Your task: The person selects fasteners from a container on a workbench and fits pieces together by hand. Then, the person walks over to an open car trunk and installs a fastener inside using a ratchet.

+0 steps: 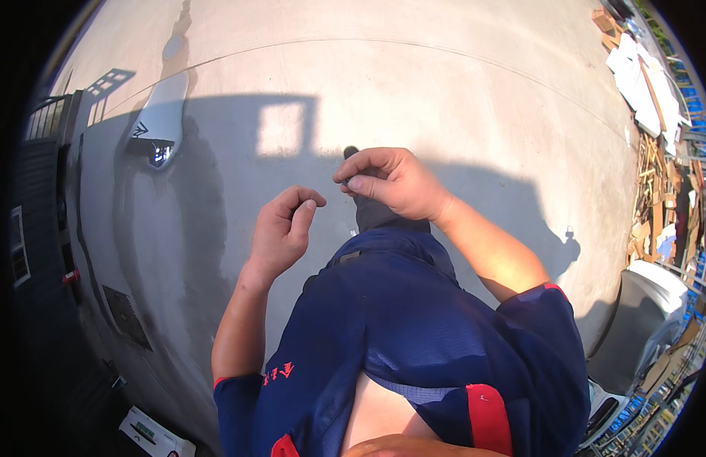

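In front of my body, both forearms reach out over a concrete floor. My right hand [395, 183] is higher and farther out, its thumb and fingertips drawn together in a pinch. A small dark spot shows at those fingertips, too small to name. Lower and to the left, my left hand [283, 232] has its fingers curled in and its thumb lying close against the index finger. Whatever may be inside its fingers is hidden. The two hands are apart from each other. Below the right hand, a dark trouser leg [372, 215] and a dark shoe tip [351, 151] show.
A puddle [162, 114] with wet streaks lies on the floor at left, near a dark grate [127, 316] and a dark wall [39, 221]. Scrap wood [648, 190] and white sheets [638, 80] are heaped at right. A white vehicle [151, 436] shows at lower left.
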`<act>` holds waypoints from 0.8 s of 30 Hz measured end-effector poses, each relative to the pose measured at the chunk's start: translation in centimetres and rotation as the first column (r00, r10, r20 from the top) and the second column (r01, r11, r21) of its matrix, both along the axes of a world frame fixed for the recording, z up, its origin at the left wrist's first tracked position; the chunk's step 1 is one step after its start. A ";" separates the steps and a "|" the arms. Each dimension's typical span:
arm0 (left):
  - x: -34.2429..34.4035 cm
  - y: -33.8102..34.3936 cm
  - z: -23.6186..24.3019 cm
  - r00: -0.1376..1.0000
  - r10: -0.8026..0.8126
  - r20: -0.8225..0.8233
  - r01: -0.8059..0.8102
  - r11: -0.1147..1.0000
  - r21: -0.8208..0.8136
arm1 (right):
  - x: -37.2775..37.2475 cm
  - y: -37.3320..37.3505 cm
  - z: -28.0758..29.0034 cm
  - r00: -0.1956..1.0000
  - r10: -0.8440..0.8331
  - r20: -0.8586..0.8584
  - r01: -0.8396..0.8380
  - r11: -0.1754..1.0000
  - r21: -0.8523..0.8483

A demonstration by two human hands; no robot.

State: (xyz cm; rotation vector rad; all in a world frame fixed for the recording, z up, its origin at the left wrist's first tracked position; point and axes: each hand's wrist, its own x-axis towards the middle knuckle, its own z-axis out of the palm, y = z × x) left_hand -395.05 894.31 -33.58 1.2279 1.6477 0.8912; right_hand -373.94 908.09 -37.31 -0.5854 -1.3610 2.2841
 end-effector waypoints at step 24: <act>-75.7 98.8 1.2 0.984 -0.100 0.148 0.119 0.984 -0.131 | -77.2 96.2 7.0 0.951 -0.095 0.296 -0.134 0.733 0.667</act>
